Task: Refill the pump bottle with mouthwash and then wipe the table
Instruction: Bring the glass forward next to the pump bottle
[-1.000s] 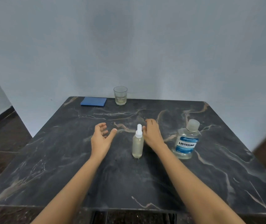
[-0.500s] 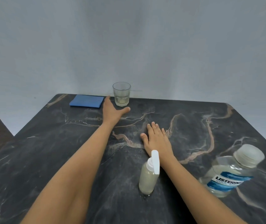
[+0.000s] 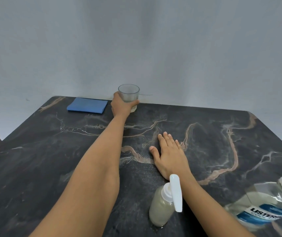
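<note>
**Marble table: left hand on the glass, right hand flat**

Dark marble with pale and rust veins makes up the table (image 3: 34, 168), which runs back to a plain grey wall (image 3: 154, 40). At the far left of the tabletop a folded blue cloth (image 3: 87, 105) lies flat, close to the back edge. Just to its right, and apart from it, the left hand (image 3: 120, 107) reaches across the table and grips a clear glass (image 3: 128, 94). Its fingers wrap the far left side and its thumb curls round the near right side, low on the wall of the glass. The glass is upright at the back edge, with something pale at its base. Whether it still sits on the marble or is just off it cannot be told.

Nearer the middle, the right hand (image 3: 170, 155) lies palm down on the table, fingers straight and slightly spread, thumb out to the left, holding nothing. In front of its wrist stands the pump bottle (image 3: 160, 206), upright near the front of the table, touched by neither hand. It is filled most of the way with cloudy pale liquid, and its white pump head (image 3: 175, 192) overlaps the right forearm in this view. Further right, at the lower right corner, stands the mouthwash bottle (image 3: 263, 202). It is clear plastic with a blue and white label and a pale cap, partly cut off by the frame edge, and it stands apart from the pump bottle with the forearm between them.
</note>
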Tool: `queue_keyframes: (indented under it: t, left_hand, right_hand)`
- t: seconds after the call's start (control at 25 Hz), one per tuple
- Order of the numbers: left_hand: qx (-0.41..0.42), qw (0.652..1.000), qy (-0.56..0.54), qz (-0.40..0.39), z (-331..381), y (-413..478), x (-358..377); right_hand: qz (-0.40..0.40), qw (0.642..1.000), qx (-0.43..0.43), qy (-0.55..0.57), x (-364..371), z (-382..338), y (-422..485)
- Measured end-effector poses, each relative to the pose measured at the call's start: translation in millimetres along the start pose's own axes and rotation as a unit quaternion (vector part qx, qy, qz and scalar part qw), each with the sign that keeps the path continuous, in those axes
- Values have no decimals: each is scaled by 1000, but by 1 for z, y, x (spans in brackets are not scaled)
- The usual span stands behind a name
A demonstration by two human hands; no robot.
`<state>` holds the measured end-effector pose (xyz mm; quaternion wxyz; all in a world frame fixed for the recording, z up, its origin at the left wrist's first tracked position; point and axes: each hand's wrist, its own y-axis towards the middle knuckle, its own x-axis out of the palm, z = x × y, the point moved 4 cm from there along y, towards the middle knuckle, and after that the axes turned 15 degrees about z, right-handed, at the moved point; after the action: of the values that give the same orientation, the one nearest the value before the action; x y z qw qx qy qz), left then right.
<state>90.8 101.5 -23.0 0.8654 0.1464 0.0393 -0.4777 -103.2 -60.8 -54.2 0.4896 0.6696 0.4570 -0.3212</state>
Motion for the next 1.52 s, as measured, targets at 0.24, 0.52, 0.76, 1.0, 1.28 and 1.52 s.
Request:
queue_keyframes:
  t: [0.24, 0.52, 0.76, 1.0, 1.28, 1.52]
  left_hand:
    - [18, 999, -35, 27, 14, -45, -67]
    - [-8, 999, -18, 41, 19, -149, -200]
    - [-12, 1000, 4, 24, -2, -221, -273]
    - [-15, 999, -35, 15, 5, -270, -293]
    - [-36, 996, -78, 8, -5, -282, -292]
    - [-34, 995, -88, -8, -11, -283, -290]
  right_hand:
    - [10, 1000, 8, 23, -4, -2, -3]
    - [86, 927, 151, 331, -52, -2, -40]
    - [1, 882, 237, 408, -64, -1, -106]
    - [36, 859, 120, 496, -109, -18, -146]
    - [25, 903, 41, 426, -119, -43, -139]
    - [80, 892, 38, 443, -119, -56, -134]
